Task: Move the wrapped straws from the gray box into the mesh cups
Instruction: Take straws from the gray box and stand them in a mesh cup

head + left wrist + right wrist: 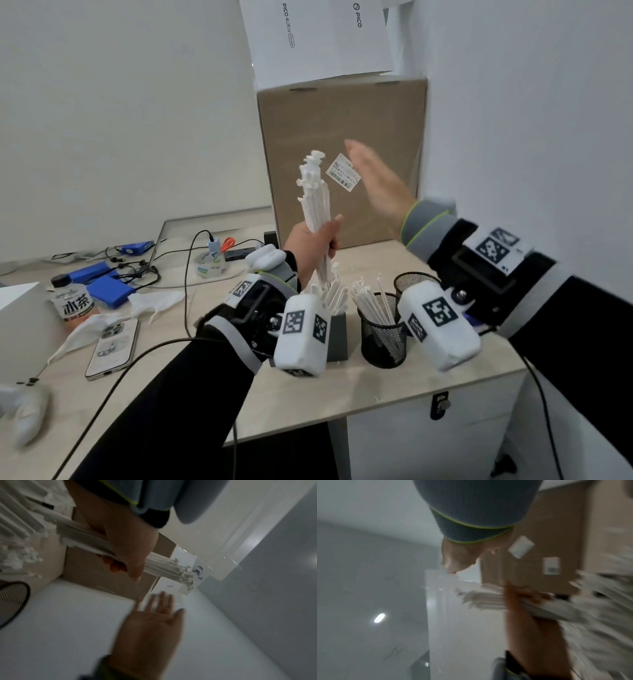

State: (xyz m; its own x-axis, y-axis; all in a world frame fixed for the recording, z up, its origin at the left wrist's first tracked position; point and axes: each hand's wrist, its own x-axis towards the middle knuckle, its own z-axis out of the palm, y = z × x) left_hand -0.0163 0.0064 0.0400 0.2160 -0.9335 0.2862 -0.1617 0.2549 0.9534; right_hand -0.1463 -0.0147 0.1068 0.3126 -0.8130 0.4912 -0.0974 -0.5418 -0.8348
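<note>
Motion is blurring the right hand [376, 186], so its fingers are not showing clearly. The left wrist device [301, 334] is hiding most of the gray box [337, 337]. The right wrist view is smearing the straws [488, 599].

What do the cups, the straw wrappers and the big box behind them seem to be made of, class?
Cups: black metal mesh, likely wire; you see through the weave. Straw wrappers, gripped by the left hand: matte white paper, with crimped, frayed ends. Box: brown cardboard, dull, with a stuck-on label.
</note>
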